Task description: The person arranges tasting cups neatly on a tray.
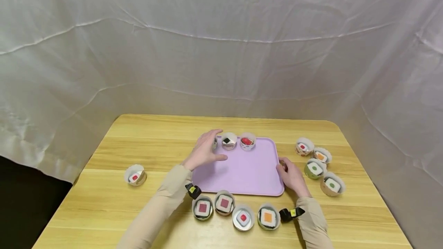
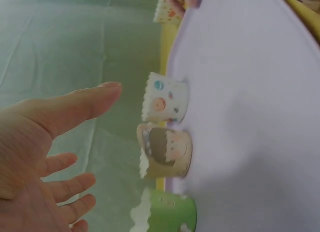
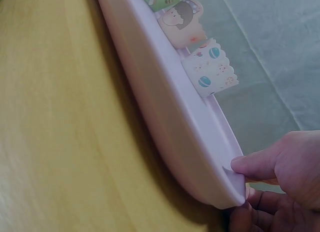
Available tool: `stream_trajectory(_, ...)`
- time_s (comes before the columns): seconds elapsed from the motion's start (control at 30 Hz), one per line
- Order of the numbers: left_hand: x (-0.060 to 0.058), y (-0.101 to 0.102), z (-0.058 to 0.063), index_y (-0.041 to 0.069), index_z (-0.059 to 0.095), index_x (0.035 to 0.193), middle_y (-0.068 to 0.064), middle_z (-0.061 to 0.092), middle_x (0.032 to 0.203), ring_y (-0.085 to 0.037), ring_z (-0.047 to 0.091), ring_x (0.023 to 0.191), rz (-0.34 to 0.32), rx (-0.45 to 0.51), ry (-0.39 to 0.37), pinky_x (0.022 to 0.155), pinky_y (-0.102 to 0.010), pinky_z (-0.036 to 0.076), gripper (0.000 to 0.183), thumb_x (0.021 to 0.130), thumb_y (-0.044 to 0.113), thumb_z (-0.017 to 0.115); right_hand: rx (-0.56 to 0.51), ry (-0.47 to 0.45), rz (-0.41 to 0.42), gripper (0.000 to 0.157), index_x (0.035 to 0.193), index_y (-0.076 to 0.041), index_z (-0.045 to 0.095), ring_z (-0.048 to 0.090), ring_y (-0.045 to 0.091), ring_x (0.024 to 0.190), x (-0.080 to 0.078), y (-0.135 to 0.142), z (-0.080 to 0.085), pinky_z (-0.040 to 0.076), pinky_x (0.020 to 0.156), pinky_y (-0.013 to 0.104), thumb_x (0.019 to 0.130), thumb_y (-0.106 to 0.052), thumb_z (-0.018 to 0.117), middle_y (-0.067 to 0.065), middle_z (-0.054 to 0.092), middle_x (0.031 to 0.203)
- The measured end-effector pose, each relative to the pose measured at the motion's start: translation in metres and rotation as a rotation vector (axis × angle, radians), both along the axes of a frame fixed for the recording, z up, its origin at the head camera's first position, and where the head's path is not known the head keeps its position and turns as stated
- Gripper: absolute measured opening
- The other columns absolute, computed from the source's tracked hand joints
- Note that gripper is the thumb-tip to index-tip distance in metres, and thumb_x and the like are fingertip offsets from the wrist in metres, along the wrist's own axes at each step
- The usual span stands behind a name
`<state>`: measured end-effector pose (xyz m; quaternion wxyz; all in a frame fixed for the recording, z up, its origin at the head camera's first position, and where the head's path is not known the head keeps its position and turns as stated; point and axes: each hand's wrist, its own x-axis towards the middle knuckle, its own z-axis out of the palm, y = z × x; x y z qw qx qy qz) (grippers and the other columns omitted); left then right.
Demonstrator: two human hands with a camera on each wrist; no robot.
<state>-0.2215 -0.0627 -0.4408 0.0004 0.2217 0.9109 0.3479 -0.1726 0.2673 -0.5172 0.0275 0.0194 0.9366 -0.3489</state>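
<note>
My left hand [image 1: 204,150] hovers over the left part of a lilac tray [image 1: 242,172], thumb and fingers spread apart with nothing between them. Three paper cups stand along the tray's far edge: a white patterned cup [image 2: 167,99], a cup with a cartoon face [image 2: 170,153] and a green cup [image 2: 172,212]. In the head view the left hand mostly covers the green one. At the tray's right edge, my right hand [image 1: 292,176] pinches the rim, with the thumb [image 3: 255,164] on top and the fingers curled underneath. Toy sushi pieces show inside the cups.
Several sushi-filled cups line the table's near side, among them one with an orange-centred piece [image 1: 268,217]. More cups cluster at the right, including a green one [image 1: 315,169]. A lone cup [image 1: 135,175] stands at the left. Pale curtains [image 1: 221,68] surround the wooden table [image 1: 104,203].
</note>
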Motion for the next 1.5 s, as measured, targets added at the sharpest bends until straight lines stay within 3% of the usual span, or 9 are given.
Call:
stream_trajectory(0.37,0.026,-0.048,-0.003,0.004,0.042,0.149,-0.018,0.048,0.152,-0.040,0.039,0.145,0.069,0.088,0.037,0.124,-0.060,0.024,0.088,0.076,0.025,0.087,-0.004,0.019,0.010,0.039,0.137,0.003,0.055,0.046,0.017,0.070,0.002,0.000,0.003,0.037,0.064,0.029,0.102,-0.015,0.051,0.008,0.053,0.080)
stream_trajectory(0.73,0.054,-0.104,-0.016,0.000,0.041,0.147,-0.026,0.045,0.152,-0.047,0.037,0.142,0.236,0.085,0.073,0.121,-0.067,0.021,0.085,0.078,0.020,0.086,0.009,0.036,0.017,0.040,0.136,0.004,0.055,0.046,0.017,0.069,0.000,0.003,-0.001,0.037,0.063,0.028,0.102,-0.016,0.050,0.007,0.053,0.080)
stream_trajectory(1.0,0.082,-0.139,-0.022,-0.005,0.047,0.141,-0.030,0.052,0.139,-0.050,0.043,0.132,0.395,0.086,0.267,0.113,-0.068,0.028,0.082,0.073,0.016,0.088,-0.002,0.026,0.018,0.039,0.137,0.005,0.054,0.047,0.018,0.070,0.002,0.001,0.001,0.038,0.065,0.029,0.102,-0.014,0.051,0.008,0.054,0.081)
stream_trajectory(1.07,0.087,-0.146,-0.025,-0.004,0.046,0.141,-0.030,0.050,0.140,-0.052,0.039,0.135,0.451,0.106,0.282,0.113,-0.071,0.024,0.082,0.073,0.015,0.088,0.002,0.026,0.017,0.040,0.137,0.004,0.054,0.047,0.017,0.070,0.002,0.001,0.001,0.038,0.065,0.029,0.102,-0.015,0.051,0.008,0.054,0.081)
stream_trajectory(1.3,0.099,-0.166,-0.031,-0.006,0.040,0.142,-0.031,0.037,0.149,-0.055,0.014,0.147,0.651,0.225,0.227,0.120,-0.072,0.008,0.089,0.070,0.014,0.088,-0.002,0.046,0.015,0.040,0.136,0.005,0.055,0.046,0.016,0.068,0.001,0.001,-0.002,0.037,0.063,0.027,0.102,-0.016,0.051,0.007,0.053,0.079)
stream_trajectory(1.5,0.104,-0.175,-0.039,-0.002,0.027,0.151,-0.034,0.025,0.153,-0.051,0.018,0.142,0.761,0.289,0.031,0.116,-0.070,0.020,0.102,0.072,0.020,0.088,-0.004,0.037,0.014,0.040,0.136,0.004,0.055,0.046,0.017,0.069,0.001,0.001,-0.001,0.037,0.063,0.028,0.102,-0.015,0.050,0.008,0.053,0.080)
